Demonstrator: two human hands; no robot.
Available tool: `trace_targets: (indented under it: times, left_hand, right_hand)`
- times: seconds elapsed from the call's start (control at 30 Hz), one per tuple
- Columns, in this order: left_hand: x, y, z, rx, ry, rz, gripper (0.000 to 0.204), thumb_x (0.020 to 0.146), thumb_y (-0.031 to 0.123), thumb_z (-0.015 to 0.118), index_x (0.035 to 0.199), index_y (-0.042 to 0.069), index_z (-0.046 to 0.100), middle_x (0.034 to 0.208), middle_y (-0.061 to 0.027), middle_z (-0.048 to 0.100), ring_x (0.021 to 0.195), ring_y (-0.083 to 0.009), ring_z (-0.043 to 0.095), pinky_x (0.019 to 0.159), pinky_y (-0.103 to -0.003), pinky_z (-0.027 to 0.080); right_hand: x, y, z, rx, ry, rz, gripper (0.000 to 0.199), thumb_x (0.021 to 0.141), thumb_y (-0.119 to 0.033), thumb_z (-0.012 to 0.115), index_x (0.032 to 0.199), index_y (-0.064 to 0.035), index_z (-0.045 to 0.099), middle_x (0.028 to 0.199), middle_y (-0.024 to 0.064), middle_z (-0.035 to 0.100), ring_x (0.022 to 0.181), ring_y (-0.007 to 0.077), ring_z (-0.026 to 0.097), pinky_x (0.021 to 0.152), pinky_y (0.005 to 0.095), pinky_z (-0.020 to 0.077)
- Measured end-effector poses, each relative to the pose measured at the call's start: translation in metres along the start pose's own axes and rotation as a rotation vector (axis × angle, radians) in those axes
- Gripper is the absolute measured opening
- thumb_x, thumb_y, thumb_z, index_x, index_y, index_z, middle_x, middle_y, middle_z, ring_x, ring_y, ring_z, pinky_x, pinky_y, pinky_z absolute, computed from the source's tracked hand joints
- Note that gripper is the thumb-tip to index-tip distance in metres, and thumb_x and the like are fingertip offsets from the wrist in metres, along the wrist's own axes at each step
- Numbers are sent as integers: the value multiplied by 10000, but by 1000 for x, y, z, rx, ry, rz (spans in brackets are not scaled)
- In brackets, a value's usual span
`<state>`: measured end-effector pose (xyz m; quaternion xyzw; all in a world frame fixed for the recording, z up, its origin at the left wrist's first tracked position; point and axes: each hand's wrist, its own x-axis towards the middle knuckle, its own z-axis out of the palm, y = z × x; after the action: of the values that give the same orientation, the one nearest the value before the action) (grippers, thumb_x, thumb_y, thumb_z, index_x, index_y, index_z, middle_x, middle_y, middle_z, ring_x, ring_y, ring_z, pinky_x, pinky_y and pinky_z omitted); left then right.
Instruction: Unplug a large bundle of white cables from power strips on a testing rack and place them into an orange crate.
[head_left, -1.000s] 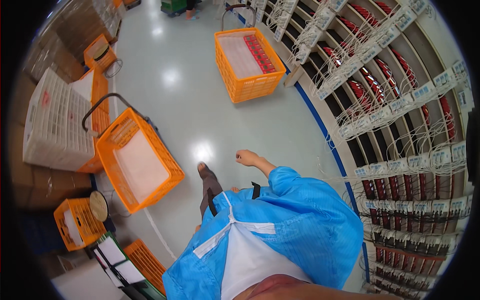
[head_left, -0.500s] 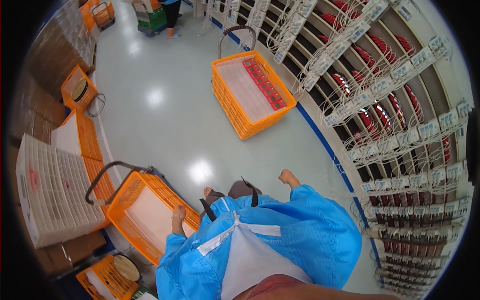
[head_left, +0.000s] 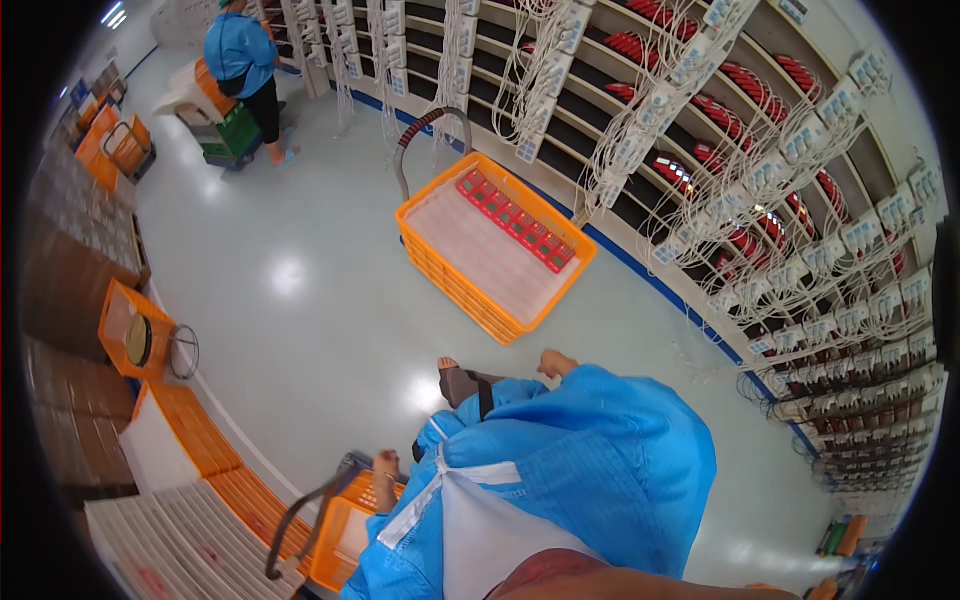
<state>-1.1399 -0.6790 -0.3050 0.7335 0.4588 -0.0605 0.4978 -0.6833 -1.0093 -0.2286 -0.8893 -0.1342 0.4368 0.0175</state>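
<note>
Two hands show. My left hand (head_left: 385, 466) has its fingers curled on the handle (head_left: 312, 512) of the cart (head_left: 338, 545), which sits just behind it. For my right hand (head_left: 556, 362) I cannot tell if it is spread or closed. I judge the cart may catch the trays (head_left: 185, 535) beside it if it swings. Ahead of the right hand, red packs (head_left: 512, 218) lie in a row, and white tags (head_left: 775, 175) hang on the shelves.

The person wears a loose bright blue coat (head_left: 580, 470) with long sleeves, open down the front over a white shirt (head_left: 490, 530). A dark sandal (head_left: 462, 385) with a strap shows on one foot.
</note>
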Motion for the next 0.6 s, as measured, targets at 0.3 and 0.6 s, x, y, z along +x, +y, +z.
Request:
trace_targets:
  times: [0.3, 0.6]
  left_hand:
    - [70, 41, -71, 67, -143, -207, 226, 784, 182, 632, 926, 10, 669, 829, -147, 682, 754, -221, 660, 717, -346, 530]
    - [255, 83, -233, 44, -119, -89, 229, 780, 178, 638, 931, 8, 665, 825, -143, 680, 744, -217, 658, 707, -342, 531]
  right_hand:
    - [101, -208, -131, 21, 225, -478, 276, 762, -245, 608, 835, 11, 682, 781, 236, 654, 739, 360, 649, 688, 449, 504]
    - [161, -327, -131, -28, 298, -434, 255, 742, -215, 587, 779, 16, 690, 808, 223, 666, 760, 352, 652, 699, 469, 506]
